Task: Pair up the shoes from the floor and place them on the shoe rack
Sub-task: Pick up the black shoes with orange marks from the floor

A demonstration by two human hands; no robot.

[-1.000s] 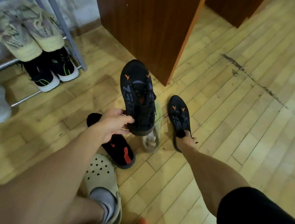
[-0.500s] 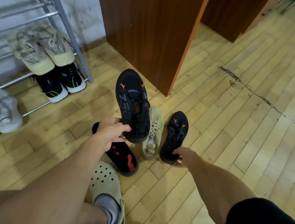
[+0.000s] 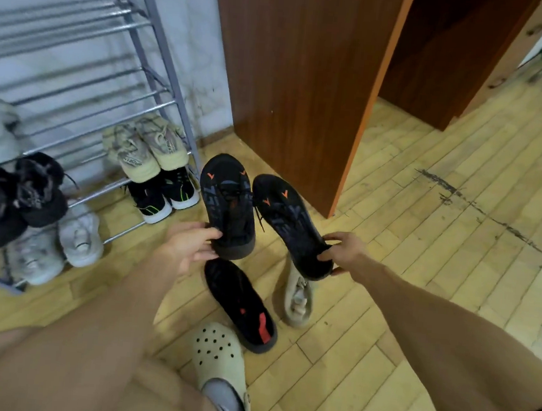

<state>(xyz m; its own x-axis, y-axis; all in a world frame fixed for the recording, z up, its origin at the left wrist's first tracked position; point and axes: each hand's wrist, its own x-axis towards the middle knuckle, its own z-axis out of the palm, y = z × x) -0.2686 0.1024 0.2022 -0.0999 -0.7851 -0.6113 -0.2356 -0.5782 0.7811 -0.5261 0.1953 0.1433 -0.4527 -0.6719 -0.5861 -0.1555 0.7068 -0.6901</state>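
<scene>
Head view: a person's two arms reach out over a wooden floor (image 3: 423,251), each hand gripping one dark sneaker.
Left hand (image 3: 187,247): fingers closed on the heel of the left black sneaker (image 3: 227,201), thumb on top, held up off the floor with the toe pointing away.
Right hand (image 3: 341,249): fingers pinched on the heel of the right black sneaker (image 3: 289,223), also lifted, toe angled toward the other shoe.
Pair: the two sneakers are side by side, close at the toes; both show small orange chevron marks and grey lettering along the side, too blurred to read.
Below the hands: a black slip-on with a red patch (image 3: 241,307) and a beige sneaker (image 3: 297,301) lie on the floor.
Foot: a grey sock in a cream perforated clog (image 3: 217,358).
Shoe rack (image 3: 164,61): metal, at the left by the wall; it carries a beige pair (image 3: 143,151) with heel-side writing that I cannot make out, a black pair with green accents (image 3: 162,196), white sneakers (image 3: 80,237) and dark fuzzy shoes (image 3: 15,196).
Behind: a brown wooden cabinet (image 3: 300,76).
</scene>
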